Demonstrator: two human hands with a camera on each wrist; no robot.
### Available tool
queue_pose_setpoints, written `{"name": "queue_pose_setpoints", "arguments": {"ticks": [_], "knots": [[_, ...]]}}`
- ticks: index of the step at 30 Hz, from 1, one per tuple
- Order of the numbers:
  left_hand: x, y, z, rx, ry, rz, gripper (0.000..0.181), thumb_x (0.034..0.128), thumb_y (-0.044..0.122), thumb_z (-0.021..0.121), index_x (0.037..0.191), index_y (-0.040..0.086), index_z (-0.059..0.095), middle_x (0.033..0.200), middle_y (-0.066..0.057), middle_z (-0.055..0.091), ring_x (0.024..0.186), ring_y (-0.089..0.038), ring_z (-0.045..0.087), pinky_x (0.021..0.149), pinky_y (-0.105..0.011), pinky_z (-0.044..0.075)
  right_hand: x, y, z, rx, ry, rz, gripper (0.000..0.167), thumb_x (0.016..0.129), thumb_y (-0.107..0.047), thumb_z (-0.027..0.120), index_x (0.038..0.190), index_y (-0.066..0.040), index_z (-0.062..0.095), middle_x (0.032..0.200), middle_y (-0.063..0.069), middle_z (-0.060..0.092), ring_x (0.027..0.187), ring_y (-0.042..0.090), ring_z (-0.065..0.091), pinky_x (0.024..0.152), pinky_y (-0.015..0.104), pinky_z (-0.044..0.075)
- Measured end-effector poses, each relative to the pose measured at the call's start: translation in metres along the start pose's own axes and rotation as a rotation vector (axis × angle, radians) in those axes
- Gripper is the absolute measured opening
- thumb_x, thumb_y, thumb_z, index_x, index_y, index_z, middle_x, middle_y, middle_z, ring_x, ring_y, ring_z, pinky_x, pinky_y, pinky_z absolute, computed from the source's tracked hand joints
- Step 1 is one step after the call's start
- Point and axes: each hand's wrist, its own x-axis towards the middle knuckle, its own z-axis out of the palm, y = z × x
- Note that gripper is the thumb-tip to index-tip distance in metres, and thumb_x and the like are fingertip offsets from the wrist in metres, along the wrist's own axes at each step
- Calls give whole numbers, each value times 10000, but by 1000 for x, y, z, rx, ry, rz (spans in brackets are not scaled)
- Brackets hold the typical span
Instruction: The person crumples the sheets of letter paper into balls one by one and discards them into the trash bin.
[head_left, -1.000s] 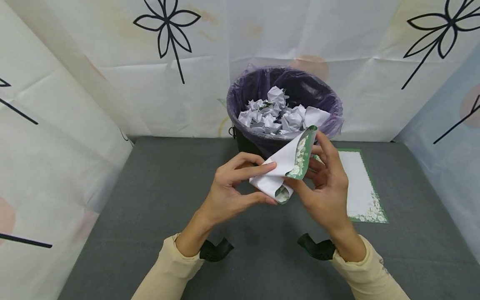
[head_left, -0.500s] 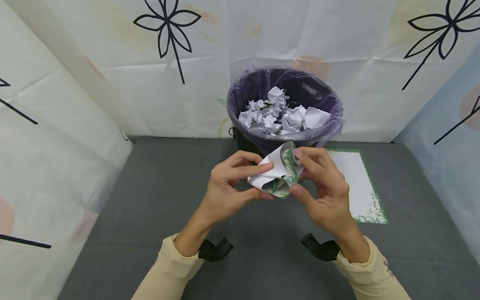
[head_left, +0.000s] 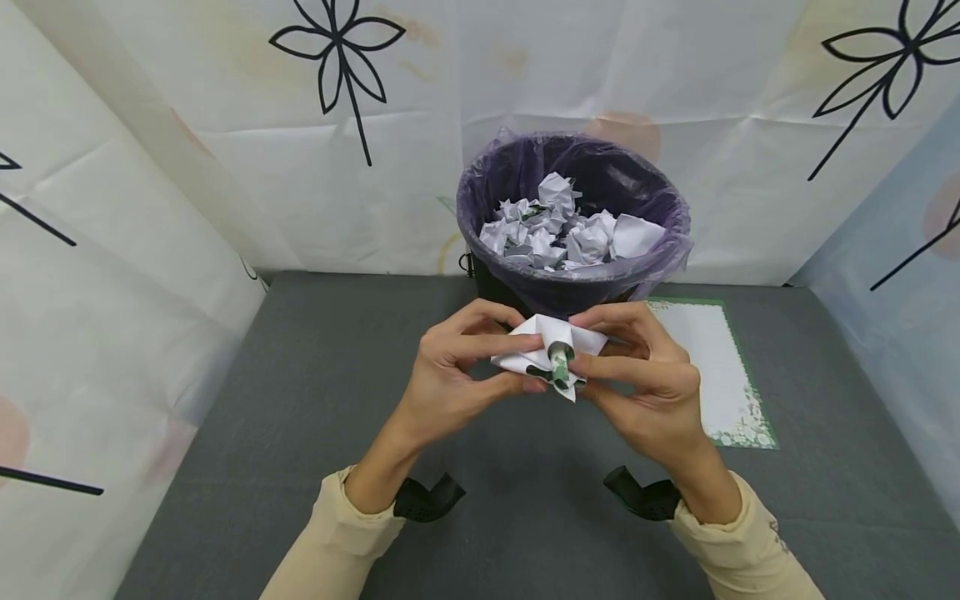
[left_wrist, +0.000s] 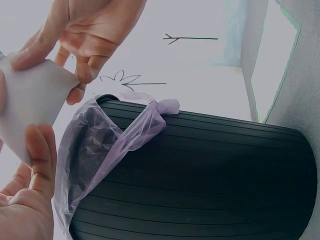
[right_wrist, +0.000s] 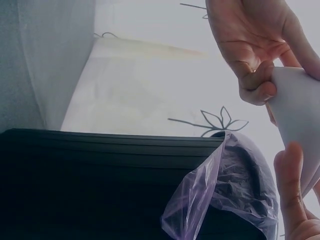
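Note:
A folded white sheet with a green floral edge (head_left: 517, 360) is held between both hands in front of the bin. The left hand (head_left: 459, 360) pinches its left side, thumb below and fingers on top. On its right side the right hand (head_left: 652, 379) grips it, with a finger at the rolled green part in the middle. Both wrist views show the paper's plain white side, in the left wrist view as a bent sheet (left_wrist: 35, 95) and in the right wrist view as a curved one (right_wrist: 300, 112), with fingers of both hands on its edges.
Behind the hands stands a black bin with a purple liner (head_left: 663, 187), holding several crumpled papers (head_left: 588, 242). A flat white sheet with a green floral border (head_left: 723, 375) lies on the dark grey table (head_left: 315, 367), right of the bin. Patterned white cloth walls surround the table.
The held paper has been folded down smaller, its raised upper right flap now lowered and rolled inward. The right hand has shifted its hold on it; the left hand has barely moved.

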Motion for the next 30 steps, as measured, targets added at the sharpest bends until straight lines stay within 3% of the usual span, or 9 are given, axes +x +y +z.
{"name": "queue_pose_setpoints", "arguments": {"ticks": [3, 6, 10, 14, 18, 24, 30], "knots": [[1, 1, 1, 9, -1, 0, 427, 686, -158, 860, 1086, -48, 760, 1085, -174, 623, 871, -253, 647, 693, -319, 553, 1, 1, 0, 20, 6, -10, 110, 902, -93, 786, 898, 16, 803, 1138, 254, 610, 1068, 265, 639, 925, 274, 545], [0, 1, 2, -14, -1, -13, 344, 813, 42, 853, 1119, -67, 742, 1095, -182, 611, 929, -264, 652, 712, -323, 565, 2, 2, -1, -1, 22, -16, 131, 903, -101, 787, 873, 26, 798, 1120, 260, 620, 1055, 260, 647, 921, 275, 547], [-1, 2, 6, -69, 38, -36, 518, 907, 344, 778, 1135, -116, 706, 1126, -225, 597, 1002, -289, 620, 797, -326, 565, 3, 2, 0, -42, 36, -25, 148, 906, -117, 786, 862, 24, 795, 1111, 267, 619, 1037, 243, 650, 882, 242, 553], [1, 7, 13, -75, 123, -71, 591, 892, 413, 788, 1084, -140, 706, 1123, -244, 624, 1048, -324, 620, 856, -374, 575, 4, 3, 1, -71, 30, -50, 142, 923, -116, 767, 875, 13, 801, 1117, 289, 598, 1040, 236, 643, 845, 206, 545], [3, 12, 17, -57, 164, -112, 552, 891, 389, 800, 1080, -122, 713, 1130, -223, 648, 1045, -336, 624, 833, -383, 585, 4, 3, 1, -102, 20, -55, 150, 937, -128, 753, 891, 5, 805, 1121, 298, 588, 1039, 231, 642, 842, 198, 542], [3, 14, 16, -25, 157, -128, 347, 823, 51, 783, 1125, -106, 714, 1125, -197, 668, 1018, -313, 633, 786, -368, 595, 3, 1, -1, -143, -16, -16, 176, 936, -189, 759, 938, -21, 811, 1141, 288, 587, 1031, 214, 644, 859, 200, 539], [4, 13, 14, 12, 143, -118, 346, 796, -33, 769, 1129, -106, 715, 1111, -188, 670, 1006, -293, 648, 773, -375, 601, 4, 0, -2, 10, 11, 16, 234, 877, -145, 816, 976, 64, 783, 1179, 263, 622, 1086, 270, 642, 918, 262, 541]]}}
